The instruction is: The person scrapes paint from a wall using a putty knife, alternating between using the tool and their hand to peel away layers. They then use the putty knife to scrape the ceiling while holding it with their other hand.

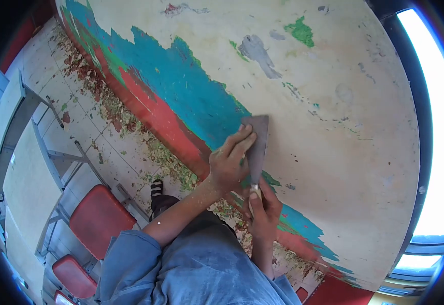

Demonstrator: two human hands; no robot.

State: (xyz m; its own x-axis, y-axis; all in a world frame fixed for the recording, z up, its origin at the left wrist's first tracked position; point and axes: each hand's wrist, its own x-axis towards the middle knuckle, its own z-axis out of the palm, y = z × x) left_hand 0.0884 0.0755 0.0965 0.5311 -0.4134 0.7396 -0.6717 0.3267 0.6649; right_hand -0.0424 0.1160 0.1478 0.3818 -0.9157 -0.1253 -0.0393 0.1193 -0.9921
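My right hand point(263, 211) is wrapped around the handle of a paint scraper point(258, 145), thumb along the top. The wide, flat metal blade points up and away from me, lying against the painted wall point(328, 168). My left hand point(228, 161) grips the blade's left side, its fingertips pressed onto the metal near the front edge. Beside the blade, a band of teal paint point(181, 86) with a ragged edge meets the bare cream surface. Below the teal runs a red painted strip point(155, 117). Part of the left thumb is hidden.
Paint flakes point(168, 162) litter the tiled floor point(87, 114) along the wall's base. Red chairs point(99, 219) and light-topped desks point(31, 173) stand at the left. A bright window point(433, 101) is at the right. Grey and green paint patches point(300, 31) dot the cream area.
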